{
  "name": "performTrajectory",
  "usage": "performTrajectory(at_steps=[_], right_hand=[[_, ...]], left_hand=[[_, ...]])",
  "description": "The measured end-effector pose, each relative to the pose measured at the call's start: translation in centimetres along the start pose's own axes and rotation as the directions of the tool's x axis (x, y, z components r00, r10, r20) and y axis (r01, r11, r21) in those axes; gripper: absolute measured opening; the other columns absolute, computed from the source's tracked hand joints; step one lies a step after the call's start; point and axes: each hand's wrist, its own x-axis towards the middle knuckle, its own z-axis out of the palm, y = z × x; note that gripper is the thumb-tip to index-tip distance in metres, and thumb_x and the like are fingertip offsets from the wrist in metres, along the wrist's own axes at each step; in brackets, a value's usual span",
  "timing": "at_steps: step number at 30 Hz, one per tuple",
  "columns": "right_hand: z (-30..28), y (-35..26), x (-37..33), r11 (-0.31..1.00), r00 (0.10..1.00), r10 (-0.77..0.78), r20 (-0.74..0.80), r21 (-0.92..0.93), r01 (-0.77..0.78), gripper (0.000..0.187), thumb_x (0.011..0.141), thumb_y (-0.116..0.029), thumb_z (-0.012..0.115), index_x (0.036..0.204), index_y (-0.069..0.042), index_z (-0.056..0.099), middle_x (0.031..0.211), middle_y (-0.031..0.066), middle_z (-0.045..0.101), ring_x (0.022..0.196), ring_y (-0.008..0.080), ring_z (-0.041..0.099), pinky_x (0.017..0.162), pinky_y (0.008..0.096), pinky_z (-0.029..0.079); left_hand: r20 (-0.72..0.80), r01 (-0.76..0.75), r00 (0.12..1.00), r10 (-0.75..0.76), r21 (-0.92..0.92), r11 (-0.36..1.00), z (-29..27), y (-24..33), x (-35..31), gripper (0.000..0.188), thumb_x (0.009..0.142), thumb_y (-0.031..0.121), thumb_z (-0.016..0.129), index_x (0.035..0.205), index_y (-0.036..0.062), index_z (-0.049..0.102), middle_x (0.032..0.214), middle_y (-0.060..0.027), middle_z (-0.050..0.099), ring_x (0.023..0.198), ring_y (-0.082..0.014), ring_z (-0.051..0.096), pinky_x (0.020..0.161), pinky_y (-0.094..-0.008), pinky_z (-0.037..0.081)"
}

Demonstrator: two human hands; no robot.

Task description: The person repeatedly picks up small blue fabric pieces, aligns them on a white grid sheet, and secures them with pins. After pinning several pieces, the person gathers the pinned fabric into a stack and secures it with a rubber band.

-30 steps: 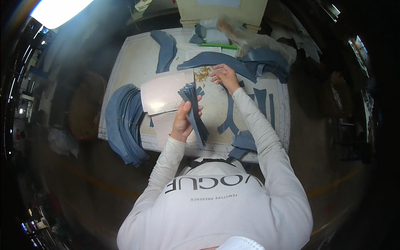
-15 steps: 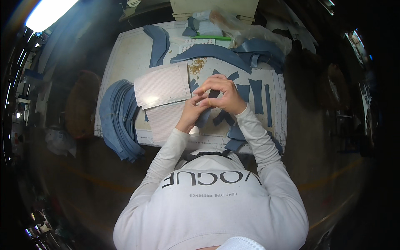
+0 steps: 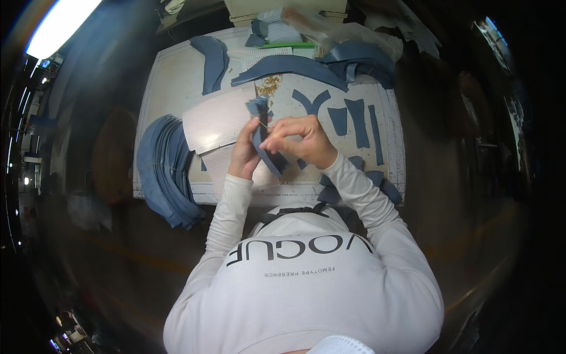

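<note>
Denim strip (image 3: pixel 263 137) in left hand (image 3: pixel 244 154), table edge (image 3: pixel 177 199) near.

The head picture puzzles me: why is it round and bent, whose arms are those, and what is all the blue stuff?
No machine here: a person wears a wide-angle camera on the head, looking down, so straight edges bend. The white sleeves are the wearer's own. Left hand and right hand together hold a small bundle of blue fabric strips above a pale work table. On it lie cut blue fabric pieces, white sheets and a small gold-coloured heap; a stack of blue fabric hangs over its left edge.
</note>
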Motion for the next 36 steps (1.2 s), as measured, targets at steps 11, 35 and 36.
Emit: performTrajectory(at_steps=[11,35,36], right_hand=[[-0.3,-0.3,-5.1,0.898,0.935,-0.137,-0.328,-0.44,-0.023,0.033,0.074,-0.008,0.076,0.106,-0.005,0.068,0.098,0.0069,0.065,0.093,0.0176,0.063,0.077,0.0305,0.052],[-1.8,4.9,-25.4,0.323,0.211,0.297,-0.931,-0.109,-0.94,0.052,0.077,-0.049,0.072,0.096,-0.001,0.063,0.092,0.0217,0.068,0.087,0.0376,0.066,0.076,0.0448,0.051],[-1.5,4.7,-25.0,0.411,0.267,0.218,-0.939,-0.16,-0.897,0.048,0.076,-0.045,0.074,0.095,-0.002,0.062,0.09,0.0196,0.068,0.084,0.0363,0.066,0.075,0.0438,0.051]], left_hand=[[0.402,-0.362,0.915,0.033,0.783,0.505,2.9,-0.5,-0.9,0.038,0.074,0.003,0.073,0.108,-0.0024,0.058,0.101,-0.0075,0.061,0.085,-0.0123,0.061,0.076,-0.0247,0.049],[0.574,-0.029,0.78,-0.249,0.431,0.902,3.8,-4.3,2.8,0.063,0.092,0.051,0.054,0.131,0.0042,0.038,0.109,-0.0207,0.064,0.095,-0.0295,0.065,0.082,-0.0351,0.051],[0.571,-0.095,0.776,-0.268,0.526,0.845,4.2,-4.2,3.0,0.064,0.092,0.05,0.057,0.131,0.0032,0.039,0.112,-0.0204,0.064,0.1,-0.03,0.065,0.084,-0.0351,0.05]])
